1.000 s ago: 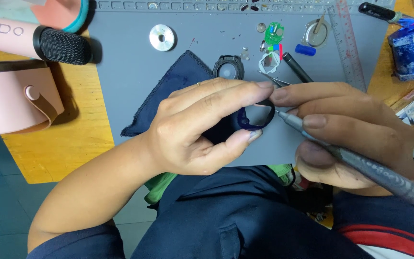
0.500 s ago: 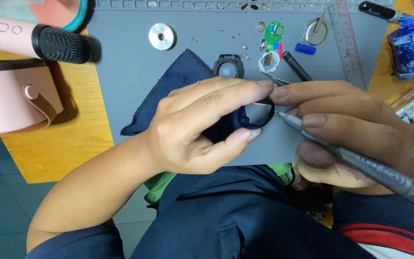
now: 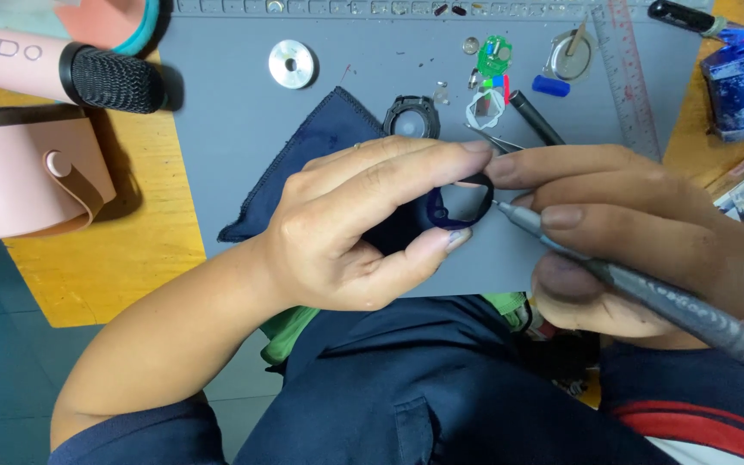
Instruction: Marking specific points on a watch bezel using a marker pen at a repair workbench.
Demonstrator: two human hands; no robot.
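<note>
My left hand (image 3: 363, 228) pinches a small dark round watch case (image 3: 458, 207) between thumb and fingers, above a grey work mat (image 3: 243, 129). In my right hand (image 3: 630, 232) is a grey precision screwdriver (image 3: 639, 288), and its tip touches the right edge of the case. My right forefinger also rests on the top of the case. A dark blue cloth (image 3: 320, 151) lies on the mat under my left hand.
On the mat lie a black watch bezel (image 3: 412, 116), a green circuit board (image 3: 494, 56), a metal disc (image 3: 291, 64), tweezers (image 3: 492, 139), a black pen (image 3: 536, 116) and a ruler (image 3: 626, 69). A pink microphone (image 3: 53, 73) and pink pouch (image 3: 27, 172) sit left on the wooden table.
</note>
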